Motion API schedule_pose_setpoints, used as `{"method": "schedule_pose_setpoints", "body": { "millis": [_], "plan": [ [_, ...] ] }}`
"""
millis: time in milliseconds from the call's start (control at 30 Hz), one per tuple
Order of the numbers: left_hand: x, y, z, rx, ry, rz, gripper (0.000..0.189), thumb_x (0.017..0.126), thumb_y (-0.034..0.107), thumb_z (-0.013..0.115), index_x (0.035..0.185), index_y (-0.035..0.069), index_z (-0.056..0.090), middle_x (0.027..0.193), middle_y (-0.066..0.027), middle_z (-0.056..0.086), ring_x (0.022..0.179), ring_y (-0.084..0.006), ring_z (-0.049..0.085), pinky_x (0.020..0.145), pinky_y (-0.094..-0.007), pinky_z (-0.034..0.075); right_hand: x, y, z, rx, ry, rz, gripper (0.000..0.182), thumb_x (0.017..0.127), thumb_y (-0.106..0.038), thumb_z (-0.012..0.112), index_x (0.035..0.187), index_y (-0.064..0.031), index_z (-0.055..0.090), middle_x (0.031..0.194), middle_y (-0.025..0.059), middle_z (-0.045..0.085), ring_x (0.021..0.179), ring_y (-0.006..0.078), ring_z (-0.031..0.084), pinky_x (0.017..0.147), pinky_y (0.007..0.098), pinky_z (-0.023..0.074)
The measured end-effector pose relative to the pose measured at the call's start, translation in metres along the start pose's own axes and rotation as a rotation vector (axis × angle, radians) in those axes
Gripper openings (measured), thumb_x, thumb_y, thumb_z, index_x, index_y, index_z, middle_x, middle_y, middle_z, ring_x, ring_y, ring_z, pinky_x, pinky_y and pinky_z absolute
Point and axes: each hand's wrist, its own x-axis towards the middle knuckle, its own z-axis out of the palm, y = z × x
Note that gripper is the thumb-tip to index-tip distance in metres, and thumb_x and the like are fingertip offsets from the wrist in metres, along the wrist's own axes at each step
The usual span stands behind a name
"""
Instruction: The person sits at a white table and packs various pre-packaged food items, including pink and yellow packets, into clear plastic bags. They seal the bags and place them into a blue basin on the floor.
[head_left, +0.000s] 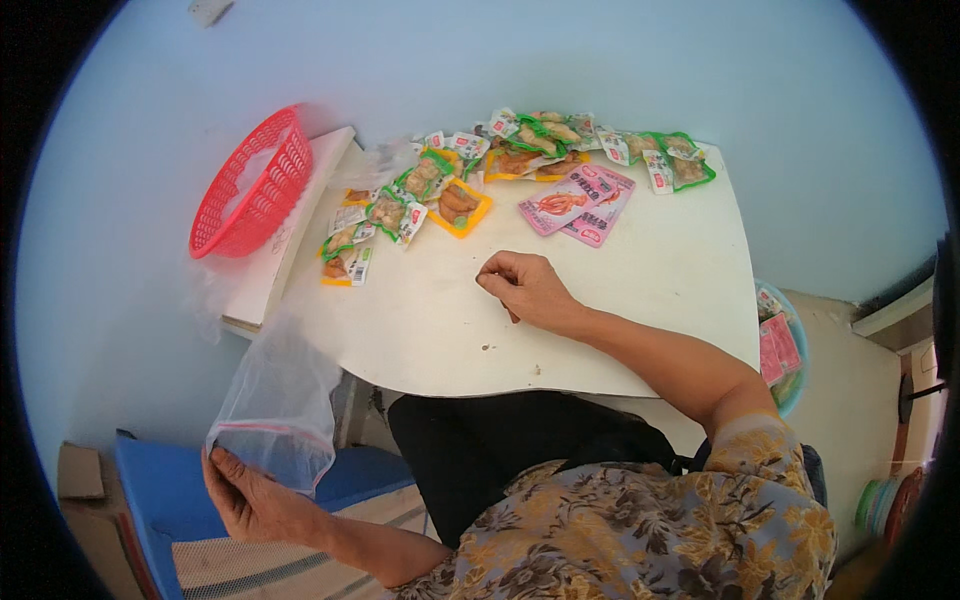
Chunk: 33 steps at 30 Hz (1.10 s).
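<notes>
My left hand (251, 495) pinches the rim of a clear plastic zip bag (281, 375) with a red seal line. The bag hangs beyond the table's left front edge, its mouth towards me, and nothing shows inside it. Over the middle of the white table (420, 330), my right hand (529, 289) has its fingers curled together, with nothing visible in them. Two pink snack pouches (574, 202) overlap beyond that hand. Farther left lie a yellow-edged food packet (459, 208) and a green-edged food packet (388, 214).
More green- and yellow-edged packets (540, 142) are heaped along the back edge. A red plastic basket (255, 184) leans at the left on a raised white board (300, 217). Right of the table, a light-blue tub (799, 367) holds packets. A blue-framed seat (157, 480) is at lower left.
</notes>
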Motion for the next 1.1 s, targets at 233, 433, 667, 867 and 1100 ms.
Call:
{"method": "schedule_pose_setpoints", "body": {
  "millis": [233,433,667,867,1100],
  "plan": [
    [-0.056,0.015,0.037,0.089,-0.368,0.628,0.020,0.087,0.003,0.071,0.107,0.000,0.073,0.089,-0.0142,0.074,0.070,-0.0220,0.070,0.058,-0.0334,0.053,0.003,0.003,-0.005,-0.023,0.070,-0.089,0.020,0.098,-0.018,0.060,0.098,0.0024,0.064,0.066,-0.0002,0.055,0.049,0.0063,0.050,0.044,0.0245,0.0420],
    [-0.111,-0.003,0.103,0.069,-0.624,0.628,0.013,0.086,0.004,0.070,0.099,0.002,0.071,0.077,-0.0155,0.069,0.066,-0.0305,0.068,0.059,-0.0377,0.053,0.003,0.009,-0.001,-0.080,0.142,-0.223,0.024,0.093,-0.022,0.066,0.099,0.0014,0.063,0.066,0.0089,0.062,0.056,0.0129,0.057,0.054,0.0305,0.0454],
    [-0.142,-0.021,0.133,0.067,-0.701,0.553,0.010,0.087,0.008,0.068,0.096,0.005,0.069,0.074,-0.0142,0.067,0.065,-0.0318,0.066,0.057,-0.0401,0.051,-0.004,0.009,0.003,-0.340,0.073,-0.522,0.026,0.081,-0.017,0.076,0.099,-0.0051,0.061,0.081,0.0076,0.063,0.061,0.0201,0.060,0.054,0.0318,0.0475],
    [-0.147,-0.014,0.138,0.028,-0.835,0.360,0.013,0.089,0.008,0.067,0.098,0.000,0.070,0.082,-0.0194,0.069,0.072,-0.0357,0.068,0.064,-0.0396,0.053,-0.005,0.015,0.010,-0.680,-0.152,-0.749,0.017,0.078,-0.010,0.067,0.093,-0.0063,0.059,0.089,0.0091,0.059,0.069,0.0283,0.064,0.057,0.0403,0.0517],
    [-0.156,-0.016,0.131,-0.017,-0.878,0.355,0.022,0.085,0.007,0.069,0.105,-0.001,0.069,0.080,-0.0176,0.067,0.070,-0.0336,0.066,0.062,-0.0400,0.052,0.002,0.017,0.011,-0.814,-0.084,-0.647,0.014,0.078,-0.011,0.066,0.089,-0.0052,0.061,0.089,0.0093,0.060,0.068,0.0283,0.064,0.057,0.0404,0.0518]
  ]
}}
